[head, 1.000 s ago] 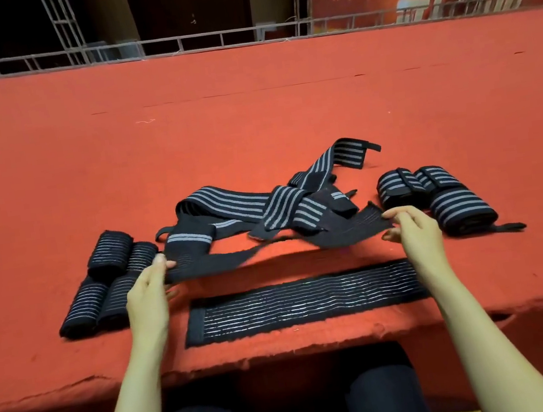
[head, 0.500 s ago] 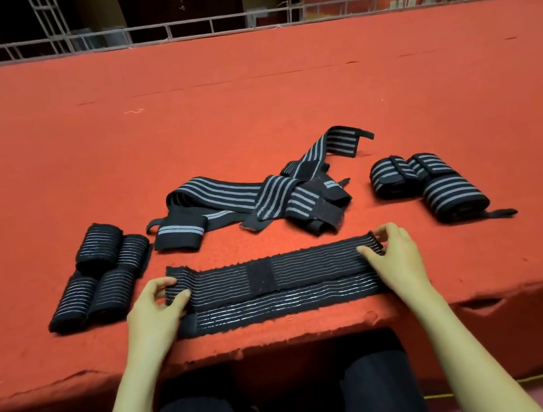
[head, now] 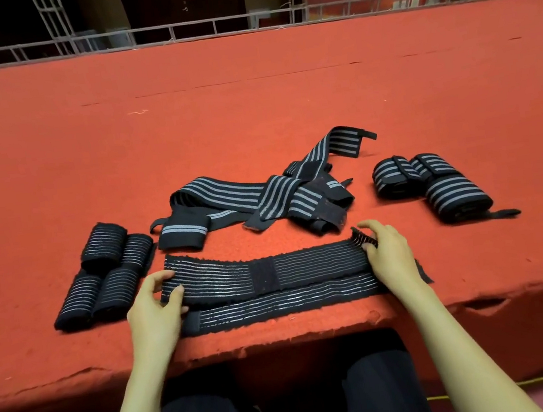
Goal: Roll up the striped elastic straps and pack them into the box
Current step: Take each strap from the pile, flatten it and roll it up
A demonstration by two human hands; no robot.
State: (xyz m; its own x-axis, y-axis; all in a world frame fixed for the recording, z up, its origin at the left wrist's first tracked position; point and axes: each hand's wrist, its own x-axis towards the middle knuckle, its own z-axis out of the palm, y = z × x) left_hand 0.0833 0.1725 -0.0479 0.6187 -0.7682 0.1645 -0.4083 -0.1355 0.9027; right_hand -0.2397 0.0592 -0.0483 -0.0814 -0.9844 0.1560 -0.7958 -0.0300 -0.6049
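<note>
one strap [head: 305,267], left hand [head: 154,311], right hand [head: 390,255] pinching

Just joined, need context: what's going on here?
A person's left hand holds the left end of a thin-striped strap laid partly over a second flat strap. The right hand curls its right end up to start a roll. Four thin-striped rolls lie left, three wide-striped rolls right, unrolled wide-striped straps behind. No box in view.
</note>
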